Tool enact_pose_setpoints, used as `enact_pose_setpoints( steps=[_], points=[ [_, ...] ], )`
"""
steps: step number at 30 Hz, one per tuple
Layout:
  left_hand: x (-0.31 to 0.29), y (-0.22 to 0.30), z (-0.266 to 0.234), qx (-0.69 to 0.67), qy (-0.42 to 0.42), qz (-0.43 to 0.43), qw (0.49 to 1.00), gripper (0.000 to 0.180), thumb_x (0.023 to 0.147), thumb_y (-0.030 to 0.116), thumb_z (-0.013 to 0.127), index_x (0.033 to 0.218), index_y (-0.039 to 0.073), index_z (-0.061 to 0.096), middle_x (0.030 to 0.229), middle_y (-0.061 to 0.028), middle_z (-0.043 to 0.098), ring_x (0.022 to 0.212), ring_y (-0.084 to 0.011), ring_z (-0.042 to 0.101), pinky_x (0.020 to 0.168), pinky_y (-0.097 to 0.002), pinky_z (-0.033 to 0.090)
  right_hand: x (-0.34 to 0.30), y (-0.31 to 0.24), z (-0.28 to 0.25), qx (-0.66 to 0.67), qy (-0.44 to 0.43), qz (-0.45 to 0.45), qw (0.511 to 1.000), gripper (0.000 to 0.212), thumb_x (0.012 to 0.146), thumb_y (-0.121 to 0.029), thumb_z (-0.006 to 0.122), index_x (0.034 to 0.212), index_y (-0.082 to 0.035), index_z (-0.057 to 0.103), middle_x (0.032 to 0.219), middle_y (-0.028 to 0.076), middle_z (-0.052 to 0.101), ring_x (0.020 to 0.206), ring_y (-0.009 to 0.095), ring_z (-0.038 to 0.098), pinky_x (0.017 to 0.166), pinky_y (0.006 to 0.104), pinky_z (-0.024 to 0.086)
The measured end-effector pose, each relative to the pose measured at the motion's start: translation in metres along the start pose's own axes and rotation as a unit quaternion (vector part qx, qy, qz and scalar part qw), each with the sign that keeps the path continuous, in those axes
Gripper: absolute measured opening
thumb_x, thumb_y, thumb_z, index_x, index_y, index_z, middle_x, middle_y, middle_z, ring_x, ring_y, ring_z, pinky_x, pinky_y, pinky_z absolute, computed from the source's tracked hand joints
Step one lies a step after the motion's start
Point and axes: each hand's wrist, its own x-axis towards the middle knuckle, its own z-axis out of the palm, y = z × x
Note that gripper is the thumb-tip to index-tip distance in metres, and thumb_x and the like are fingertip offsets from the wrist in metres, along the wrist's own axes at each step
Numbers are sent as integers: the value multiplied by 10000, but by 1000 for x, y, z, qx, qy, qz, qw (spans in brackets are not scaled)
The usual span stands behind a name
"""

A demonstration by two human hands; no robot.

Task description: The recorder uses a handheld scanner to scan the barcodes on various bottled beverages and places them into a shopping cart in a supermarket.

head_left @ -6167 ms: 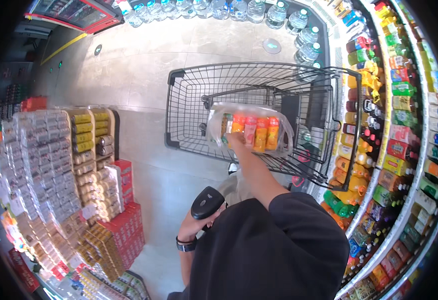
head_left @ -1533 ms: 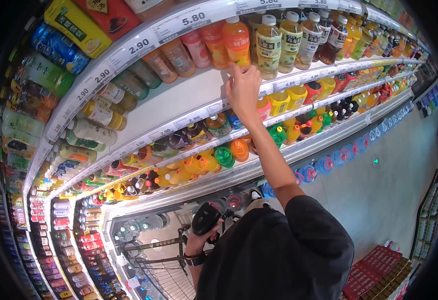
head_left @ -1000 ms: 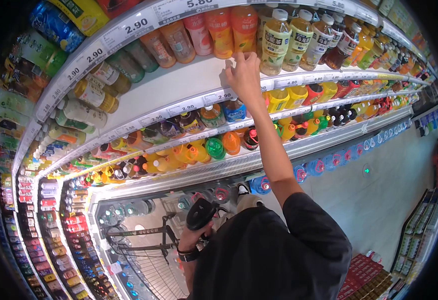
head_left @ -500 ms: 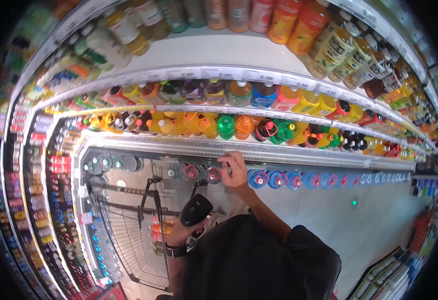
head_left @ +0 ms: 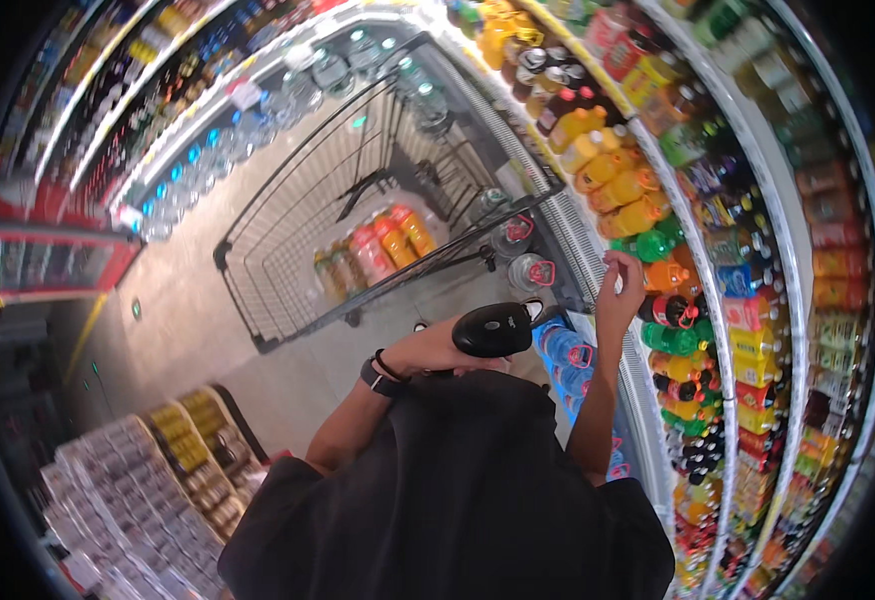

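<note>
My left hand, with a dark band and a watch on its wrist, is closed around a black handheld barcode scanner. The scanner's rounded head hides most of those fingers. At the lower shelf edge, my right hand is raised with its fingers loosely bent and apart, nothing visible in them. Closest to it on the bottom shelf are a green bottle and an orange bottle. A wire shopping cart stands ahead of me, holding packs of orange drinks and other bottled drinks.
Large blue water bottles with red handles line the floor along the shelf base. More clear jugs stand by the far shelves. Stacked packaged goods are at lower left, near a red-framed cooler.
My view has turned left, so the drink shelves now run down the right side and the cart shows fully. The scanner stays in my left hand; my right hand is still by the shelf.
</note>
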Motion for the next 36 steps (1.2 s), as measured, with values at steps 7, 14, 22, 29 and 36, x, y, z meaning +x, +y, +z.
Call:
enact_pose_setpoints(
  steps=[7, 14, 22, 29, 36],
  points=[
    [-137, -59, -32, -81, 130, 36, 988, 325, 880, 102, 725, 1181, 52, 614, 943, 9, 685, 565, -27, 475, 509, -197, 401, -49, -219, 34, 624, -410, 113, 656, 233, 884, -154, 663, 990, 53, 658, 818, 109, 638, 684, 188, 599, 614, 352, 499],
    [-192, -84, -28, -163, 273, 80, 945, 304, 862, 172, 763, 1129, 68, 660, 842, 36, 660, 562, -27, 470, 508, -204, 390, -51, -392, 86, 639, -766, -44, -55, 359, 888, -150, 668, 1102, 103, 530, 711, 61, 513, 605, 238, 563, 530, 361, 446],
    [-201, -85, -47, -199, 334, 54, 920, 288, 858, 166, 763, 1107, 65, 657, 855, 42, 661, 566, -27, 470, 509, -204, 387, -31, -390, 124, 713, -696, -26, -76, 537, 923, -193, 603, 1301, 169, 487, 659, 36, 432, 579, 236, 488, 518, 373, 376],
    [-187, -58, -92, -199, 353, 56, 913, 277, 874, 126, 740, 1125, 55, 648, 893, 30, 658, 562, -29, 476, 513, -201, 391, 25, -362, 176, 730, -668, -65, -130, 606, 916, -150, 640, 1390, 139, 397, 656, 13, 508, 549, 183, 529, 484, 312, 412],
    [-192, -39, -107, -245, 467, -10, 849, 266, 892, 60, 691, 1136, -21, 626, 690, 26, 528, 554, -52, 476, 542, -227, 404, 73, -144, 340, 286, -825, 125, 471, 166, 876, -162, 621, 913, -9, 673, 741, 29, 604, 669, 116, 624, 597, 288, 520]
  ],
)
